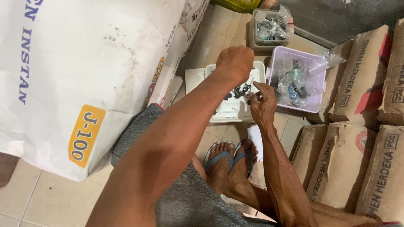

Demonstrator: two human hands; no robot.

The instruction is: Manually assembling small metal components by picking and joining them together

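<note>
My left hand (235, 64) hangs closed over a white tray (227, 115) on the floor, knuckles up, so I cannot see what its fingers hold. My right hand (263, 103) hovers at the tray's right edge and pinches a small dark metal part (257, 98) between its fingers. Several small dark metal parts (239, 91) lie scattered in the middle of the tray, just under both hands.
A lilac tub (294, 56) with clear plastic bags of small parts stands right of the tray, a grey tub (256, 40) behind it. Large white sacks (75, 63) rise at left, brown paper sacks (357, 138) at right. My sandalled feet (231, 162) rest below the tray.
</note>
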